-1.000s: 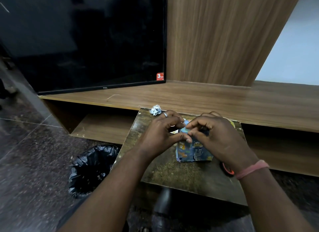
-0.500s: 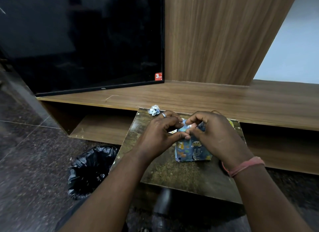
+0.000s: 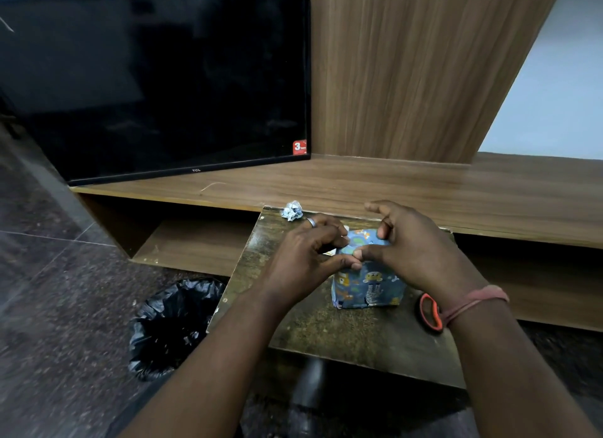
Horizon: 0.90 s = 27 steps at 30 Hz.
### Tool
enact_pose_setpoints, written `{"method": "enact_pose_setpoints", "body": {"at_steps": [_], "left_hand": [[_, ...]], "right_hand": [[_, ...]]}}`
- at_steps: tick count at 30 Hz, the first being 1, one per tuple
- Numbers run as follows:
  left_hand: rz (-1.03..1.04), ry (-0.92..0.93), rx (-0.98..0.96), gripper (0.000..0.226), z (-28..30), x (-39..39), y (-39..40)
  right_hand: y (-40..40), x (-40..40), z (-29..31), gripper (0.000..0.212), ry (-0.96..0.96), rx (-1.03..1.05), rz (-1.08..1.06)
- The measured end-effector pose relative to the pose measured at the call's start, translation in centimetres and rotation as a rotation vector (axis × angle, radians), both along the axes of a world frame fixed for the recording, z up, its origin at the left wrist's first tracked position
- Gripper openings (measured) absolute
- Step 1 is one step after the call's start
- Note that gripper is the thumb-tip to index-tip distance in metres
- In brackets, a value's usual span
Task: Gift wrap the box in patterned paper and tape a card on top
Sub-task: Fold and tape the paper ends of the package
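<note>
Wood-panelled wall point(image 3: 408, 65) behind, with a long wooden shelf unit point(image 3: 375, 186) below and a dark television point(image 3: 156, 82) standing on its left part. Dark stone floor point(image 3: 49, 290) at left, carrying a bin lined with a black bag point(image 3: 169, 326). Small worn worktop point(image 3: 342, 336) pushed against the shelf unit. Near its middle, a box wrapped in blue cartoon-patterned paper point(image 3: 367, 289). Left hand point(image 3: 310, 258) and right hand point(image 3: 421, 255) close together over the box's top, fingers curled, both thumbs pressing the paper at the top front edge, thumb tips nearly touching. Round orange-rimmed object point(image 3: 430, 312) just right of the box, partly hidden by the right wrist. Crumpled paper scrap point(image 3: 292, 210) at the worktop's far edge.
</note>
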<state>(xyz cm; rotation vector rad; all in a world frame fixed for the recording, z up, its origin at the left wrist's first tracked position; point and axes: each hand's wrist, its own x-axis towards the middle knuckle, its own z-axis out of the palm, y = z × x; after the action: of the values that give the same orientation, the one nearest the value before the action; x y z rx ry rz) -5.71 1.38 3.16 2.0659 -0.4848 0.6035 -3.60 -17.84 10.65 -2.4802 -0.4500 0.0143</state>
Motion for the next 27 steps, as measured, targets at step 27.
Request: {"method": "enact_pose_setpoints", "body": {"at_steps": [27], "left_hand": [[0.009, 0.142, -0.089, 0.035, 0.2, -0.7, -0.7]], "right_hand": [[0.5, 1.5, -0.6, 0.045, 0.203, 0.155, -0.052]]}}
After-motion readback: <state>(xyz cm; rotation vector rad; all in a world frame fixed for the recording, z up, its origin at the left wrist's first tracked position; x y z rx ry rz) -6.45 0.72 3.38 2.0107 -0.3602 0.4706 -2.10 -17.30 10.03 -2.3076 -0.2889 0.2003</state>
